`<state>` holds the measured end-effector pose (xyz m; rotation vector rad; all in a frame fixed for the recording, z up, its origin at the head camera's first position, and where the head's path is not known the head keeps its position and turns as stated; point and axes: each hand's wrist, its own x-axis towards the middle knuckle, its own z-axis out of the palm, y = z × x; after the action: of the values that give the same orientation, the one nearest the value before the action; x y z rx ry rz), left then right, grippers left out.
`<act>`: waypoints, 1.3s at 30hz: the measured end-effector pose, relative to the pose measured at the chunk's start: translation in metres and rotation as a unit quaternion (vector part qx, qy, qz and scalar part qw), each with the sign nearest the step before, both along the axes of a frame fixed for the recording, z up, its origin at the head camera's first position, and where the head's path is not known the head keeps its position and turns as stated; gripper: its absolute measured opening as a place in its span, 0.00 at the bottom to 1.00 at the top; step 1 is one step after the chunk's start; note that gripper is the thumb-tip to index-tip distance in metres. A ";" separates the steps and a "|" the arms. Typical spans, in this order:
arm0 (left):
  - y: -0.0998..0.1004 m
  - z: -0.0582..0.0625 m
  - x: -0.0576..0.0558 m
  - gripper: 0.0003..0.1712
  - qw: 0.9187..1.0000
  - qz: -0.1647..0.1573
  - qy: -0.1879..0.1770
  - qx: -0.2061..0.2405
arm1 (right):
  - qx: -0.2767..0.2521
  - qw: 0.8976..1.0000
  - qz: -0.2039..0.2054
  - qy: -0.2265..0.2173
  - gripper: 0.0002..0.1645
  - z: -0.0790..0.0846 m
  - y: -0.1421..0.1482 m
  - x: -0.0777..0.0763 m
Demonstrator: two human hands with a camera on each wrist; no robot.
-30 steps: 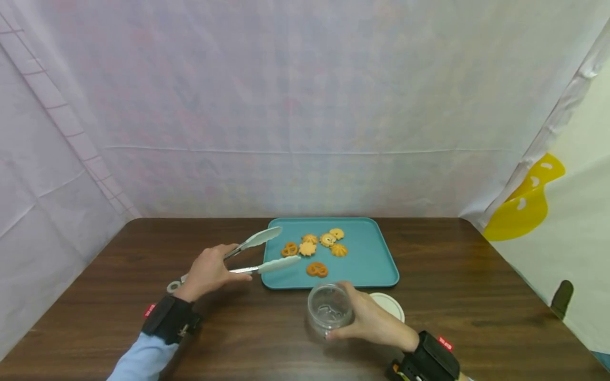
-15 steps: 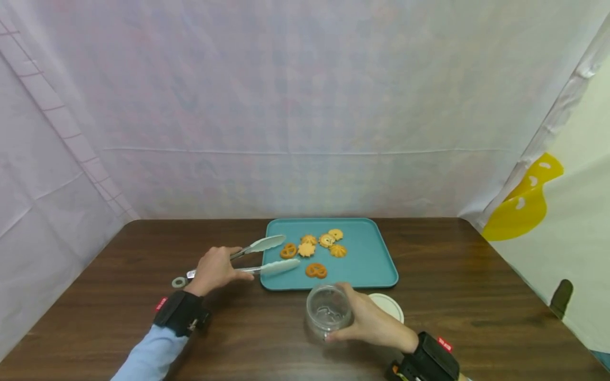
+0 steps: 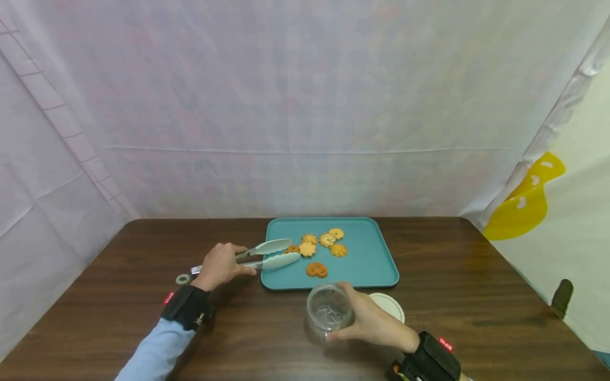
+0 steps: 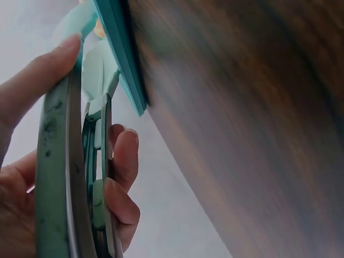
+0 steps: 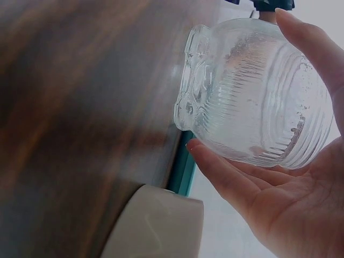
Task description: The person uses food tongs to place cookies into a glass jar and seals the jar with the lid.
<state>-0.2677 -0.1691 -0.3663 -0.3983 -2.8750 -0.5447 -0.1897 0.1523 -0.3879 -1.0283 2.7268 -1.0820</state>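
Observation:
My left hand (image 3: 221, 266) grips a pair of tongs (image 4: 59, 161) with pale green tips. In the head view, the spread tips reach over the left side of a teal tray (image 3: 371, 270), on either side of a pretzel (image 3: 292, 248) that they partly hide. Whether they touch it, I cannot tell. Several flower-shaped cookies (image 3: 307, 249) and a second pretzel (image 3: 316, 270) lie on the tray. My right hand (image 3: 364, 317) curls round the side of a clear glass jar (image 5: 252, 97). The jar is upright on the table, just in front of the tray.
Behind my right hand lies a round white lid (image 3: 388, 306), partly covered by the hand. A dark wooden table (image 3: 476, 296) carries everything. Pale cloth (image 3: 295, 106) hangs along its back, and a yellow shape (image 3: 519, 214) is at the right.
My left hand has shifted slightly right, and the tongs' tips have come closer together around the left pretzel. My right hand and the jar have stayed in place.

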 end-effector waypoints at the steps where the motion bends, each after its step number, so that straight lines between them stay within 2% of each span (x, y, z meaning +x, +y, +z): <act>1: 0.000 0.000 0.000 0.32 1.000 0.000 0.001 -0.001 | 0.001 1.000 0.000 0.001 0.51 0.000 0.000 0.000; 12: 0.002 -0.001 0.003 0.27 1.000 -0.007 0.013 0.003 | 0.001 1.000 -0.001 -0.004 0.51 0.000 0.000 0.002; 24: 0.002 -0.004 0.005 0.23 0.999 -0.008 0.021 0.026 | 0.001 1.000 -0.010 -0.016 0.52 0.000 0.000 0.001; 31: 0.000 -0.004 0.006 0.24 0.999 0.008 0.019 0.033 | -0.001 1.000 -0.008 -0.007 0.50 0.000 0.003 0.001; 39: -0.003 0.003 0.012 0.25 0.998 0.006 0.025 0.051 | -0.002 1.000 -0.003 -0.007 0.48 0.001 0.004 0.002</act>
<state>-0.2557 -0.1724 -0.3635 -0.3731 -2.7863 -0.6667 -0.1874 0.1566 -0.3865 -1.0085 2.7200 -1.0920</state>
